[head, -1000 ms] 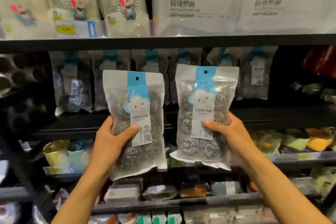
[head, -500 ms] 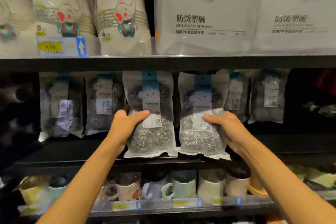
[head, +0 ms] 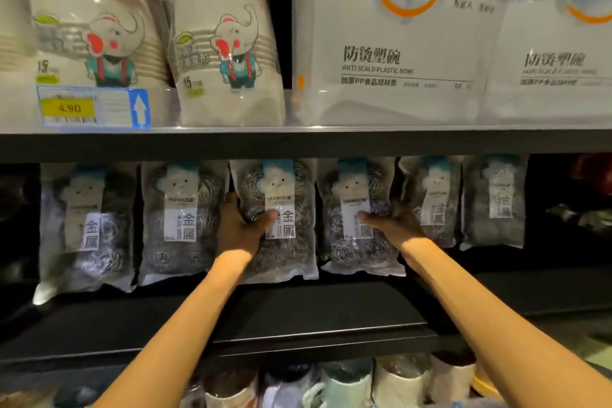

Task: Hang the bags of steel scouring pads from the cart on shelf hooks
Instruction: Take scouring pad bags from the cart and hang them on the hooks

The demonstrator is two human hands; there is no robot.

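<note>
Two clear bags of steel scouring pads with blue-and-white cloud labels are held up in the dark bay under the upper shelf. My left hand (head: 239, 228) grips the left bag (head: 284, 242) by its left edge, thumb across the front. My right hand (head: 394, 223) grips the right bag (head: 356, 242) by its right edge, thumb on the label. Both bag tops reach up under the shelf edge, where the hooks are hidden. Several like bags hang in the same row: two to the left (head: 180, 222) and two to the right (head: 495, 202).
The black upper shelf (head: 298, 142) carries paper-cup packs with elephant prints (head: 228, 43), white plastic-bowl packs (head: 397, 43) and a yellow price tag (head: 69, 108). A black lower shelf (head: 298, 318) runs under the bags. Mugs (head: 344, 384) stand below it.
Both hands have pushed the two bags forward and up into the hanging row under the shelf. The view has moved closer to the shelf.
</note>
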